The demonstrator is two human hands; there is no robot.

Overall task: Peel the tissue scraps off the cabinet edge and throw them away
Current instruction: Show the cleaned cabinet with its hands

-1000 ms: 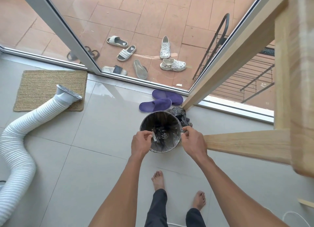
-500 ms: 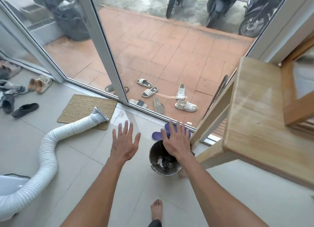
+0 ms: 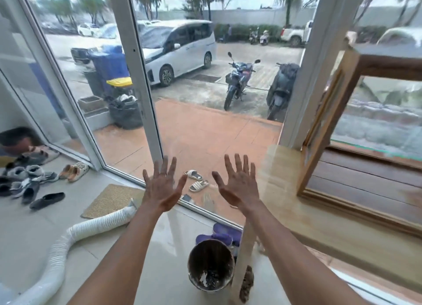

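Observation:
My left hand (image 3: 162,186) and my right hand (image 3: 237,183) are raised in front of me, both open with fingers spread and nothing in them. Far below them on the tiled floor stands the round waste bin (image 3: 211,267), lined dark, with white tissue scraps (image 3: 204,279) lying at its bottom. The wooden cabinet (image 3: 319,215) is on the right; its light wooden top runs from the glass towards me, and its open framed door (image 3: 324,113) stands above it. No tissue scraps are visible on its edge in this blurred view.
A white ribbed hose (image 3: 61,247) curves over the floor at the left, ending by a woven mat (image 3: 109,199). Purple slippers (image 3: 219,235) lie behind the bin. Several shoes (image 3: 29,179) sit at the far left. Glass doors (image 3: 137,81) close off the front.
Both hands left the bin's rim, opened and rose with fingers spread. The view tilted up from the floor to the glass doors and the street.

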